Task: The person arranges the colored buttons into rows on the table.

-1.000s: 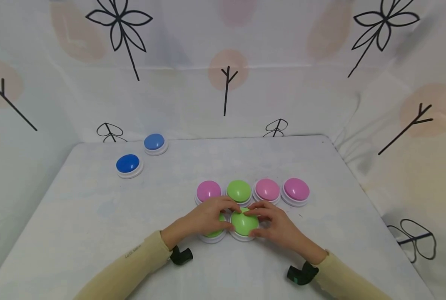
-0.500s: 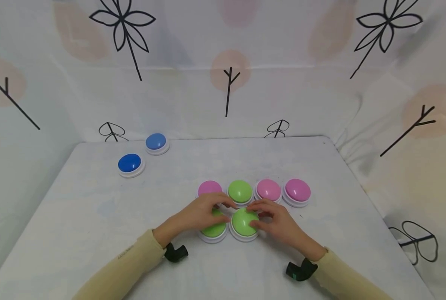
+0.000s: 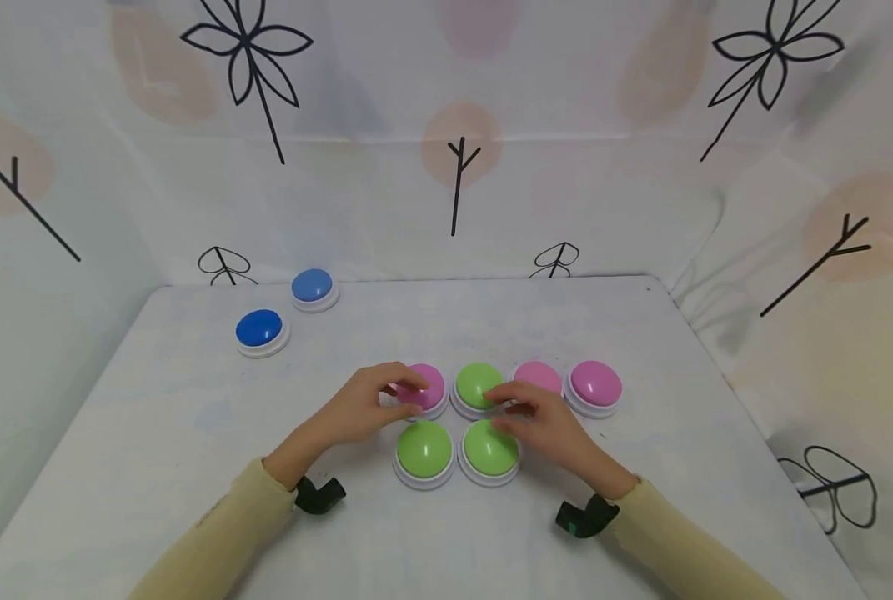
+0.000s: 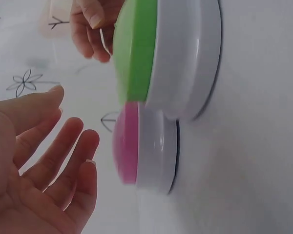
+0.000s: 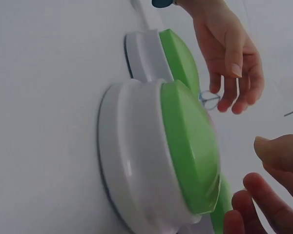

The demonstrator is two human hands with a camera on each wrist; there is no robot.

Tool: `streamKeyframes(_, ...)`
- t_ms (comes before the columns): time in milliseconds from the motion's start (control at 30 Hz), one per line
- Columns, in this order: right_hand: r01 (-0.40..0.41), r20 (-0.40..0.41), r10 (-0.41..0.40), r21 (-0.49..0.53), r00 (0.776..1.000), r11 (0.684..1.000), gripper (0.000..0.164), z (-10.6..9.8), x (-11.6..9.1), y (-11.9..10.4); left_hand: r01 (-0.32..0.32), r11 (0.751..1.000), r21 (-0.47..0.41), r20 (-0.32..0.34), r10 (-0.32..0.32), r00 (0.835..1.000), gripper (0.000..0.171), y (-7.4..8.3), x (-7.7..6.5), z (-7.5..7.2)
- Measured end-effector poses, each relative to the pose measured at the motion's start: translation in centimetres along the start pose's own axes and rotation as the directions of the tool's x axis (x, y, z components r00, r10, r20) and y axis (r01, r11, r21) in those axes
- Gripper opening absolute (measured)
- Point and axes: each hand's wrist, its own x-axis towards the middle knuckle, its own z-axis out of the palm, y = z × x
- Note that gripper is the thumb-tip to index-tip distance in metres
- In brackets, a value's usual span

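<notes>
Round push buttons with white bases stand in two rows on the white table. In front sit a left green button (image 3: 424, 450) and a right green button (image 3: 491, 448), side by side. Behind them runs a row: a pink button (image 3: 423, 387), a green button (image 3: 479, 385) and two more pink ones. My left hand (image 3: 356, 407) hovers at the left pink button, its loosely bent fingers overlapping it in the head view; the left wrist view shows those fingers (image 4: 71, 161) holding nothing. Over the right green buttons hangs my right hand (image 3: 547, 427), fingers relaxed and apart from the domes.
Toward the back left stand a dark blue button (image 3: 259, 328) and a lighter blue button (image 3: 312, 286). At the row's right end is a pink button (image 3: 596, 383); another pink button (image 3: 538, 375) is partly behind my right hand. A patterned cloth (image 3: 371, 200) encloses the table's back and sides.
Both hands have come away from the front green buttons. The left moved left and back toward the pink button; the right rose slightly and shifted back. The buttons stay about where they were.
</notes>
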Motion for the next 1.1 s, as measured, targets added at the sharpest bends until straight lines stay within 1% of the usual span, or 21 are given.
streamKeyframes(167, -0.011, 0.005, 0.011, 0.001, 1.000, 1.000, 0.033, 0.4, 1.5, -0.6, 0.066, 0.998, 0.009, -0.058, -0.065, 0.996, 0.032, -0.8, -1.1, -1.6)
streamKeyframes(267, -0.025, 0.025, 0.025, 0.034, 0.999, 0.999, 0.032, 0.7, 2.5, -1.1, 0.106, 0.994, -0.007, -0.090, -0.106, 0.990, 0.032, -1.4, -1.8, -2.6)
streamKeyframes(400, -0.040, 0.060, 0.035, 0.088, 0.998, 0.995, 0.032, 1.4, 4.1, -1.8, 0.161, 0.987, -0.018, -0.125, -0.162, 0.979, 0.032, -2.1, -2.7, -3.8)
streamKeyframes(600, -0.055, 0.109, 0.040, 0.138, 0.993, 0.989, 0.032, 3.1, 6.8, -3.2, 0.224, 0.975, -0.017, -0.184, -0.223, 0.957, 0.035, -3.1, -3.9, -5.3)
streamKeyframes(767, -0.026, 0.145, 0.001, 0.176, 0.989, 0.984, 0.032, 4.9, 9.3, -4.4, 0.277, 0.961, 0.006, -0.247, -0.267, 0.932, 0.039, -4.1, -4.9, -6.6)
streamKeyframes(900, -0.014, 0.163, -0.018, 0.195, 0.986, 0.981, 0.031, 6.3, 11.2, -5.3, 0.304, 0.952, 0.018, -0.306, -0.285, 0.909, 0.042, -4.9, -5.6, -7.8)
streamKeyframes(1000, -0.008, 0.179, -0.028, 0.192, 0.983, 0.981, 0.031, 7.4, 12.6, -5.9, 0.319, 0.948, 0.023, -0.352, -0.291, 0.890, 0.044, -5.4, -6.1, -8.7)
streamKeyframes(1100, -0.012, 0.193, -0.025, 0.189, 0.981, 0.982, 0.031, 8.6, 13.9, -6.3, 0.341, 0.940, 0.027, -0.396, -0.303, 0.867, 0.045, -5.9, -6.5, -9.5)
